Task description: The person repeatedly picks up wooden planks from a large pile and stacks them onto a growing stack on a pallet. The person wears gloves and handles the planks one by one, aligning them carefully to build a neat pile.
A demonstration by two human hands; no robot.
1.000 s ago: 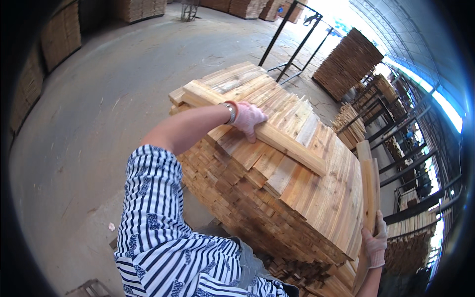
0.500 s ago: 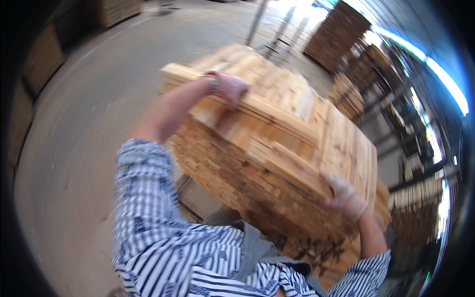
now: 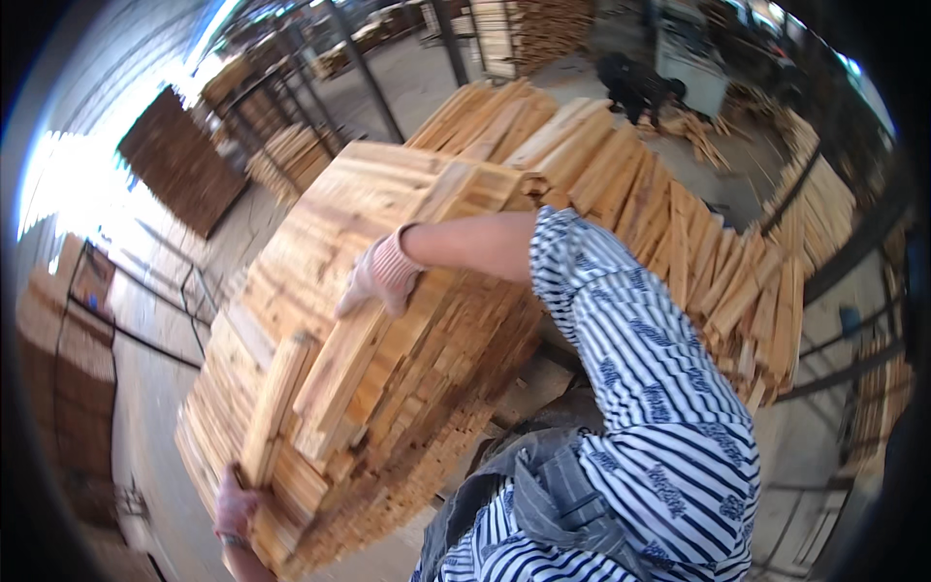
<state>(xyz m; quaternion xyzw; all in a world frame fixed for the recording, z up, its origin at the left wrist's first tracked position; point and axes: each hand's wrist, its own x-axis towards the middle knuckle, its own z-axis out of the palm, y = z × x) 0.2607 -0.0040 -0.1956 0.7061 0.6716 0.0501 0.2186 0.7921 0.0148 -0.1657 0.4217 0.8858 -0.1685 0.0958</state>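
Both my hands, in light gloves, are on narrow wooden boards lying on top of a big stack of planks (image 3: pixel 388 179). My right hand (image 3: pixel 380 276) reaches across from the right and is closed over the upper end of a short group of boards (image 3: pixel 335 373), with fingers and thumb on either side. At lower left, my left hand (image 3: pixel 238 502), with a band at its wrist, is closed around the lower end of another narrow board bundle (image 3: pixel 274 412). That bundle lies beside the first, slightly tilted. The left fingertips are partly hidden.
Loose planks (image 3: pixel 630 189) lie fanned out behind and to the right of the stack. Dark metal posts (image 3: pixel 364 68) and rails (image 3: pixel 145 301) stand around. Further stacks of wood (image 3: pixel 179 160) and a dark, crouched shape (image 3: pixel 635 87) by a pale cabinet (image 3: pixel 690 73) are farther back.
My view has swung round to the right. The left hand, with its board bundle, now shows at lower left, and the right hand is at the upper end of its boards.
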